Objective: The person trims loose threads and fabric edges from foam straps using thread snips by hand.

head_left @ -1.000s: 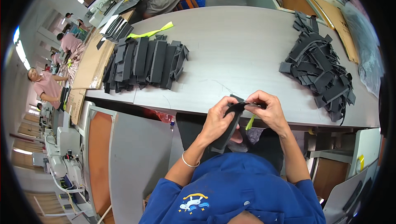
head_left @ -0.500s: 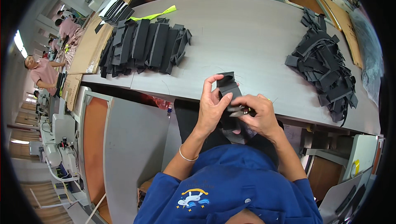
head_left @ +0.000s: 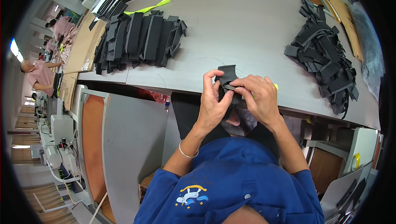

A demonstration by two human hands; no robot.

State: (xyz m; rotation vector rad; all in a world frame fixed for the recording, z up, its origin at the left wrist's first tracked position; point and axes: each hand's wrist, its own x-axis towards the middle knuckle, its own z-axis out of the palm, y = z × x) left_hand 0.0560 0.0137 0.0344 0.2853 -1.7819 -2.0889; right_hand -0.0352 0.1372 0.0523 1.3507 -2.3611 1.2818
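Observation:
A dark grey fabric strip [head_left: 227, 73] is held up over the table's near edge, its lower part hanging toward my lap. My left hand [head_left: 211, 109] is closed around the strip's left side, thumb in front. From the right, my right hand [head_left: 262, 102] pinches the strip's middle between thumb and fingers, where the cloth is folded. A small yellow-green tip [head_left: 276, 86] sticks out beside the right hand; the rest of that item is hidden behind the fingers.
Stacked dark strips [head_left: 138, 40] lie on the left of the grey table [head_left: 231, 21], near a neon-yellow strip [head_left: 150, 7]. A loose heap of dark strips [head_left: 324, 59] lies at right. Cardboard [head_left: 84, 50] borders the left side. Another person [head_left: 41, 75] stands far left.
The snips seen at my right hand are now out of sight, and its fingertips have moved left and up onto the strip. My left hand still holds the strip. The view has shifted slightly.

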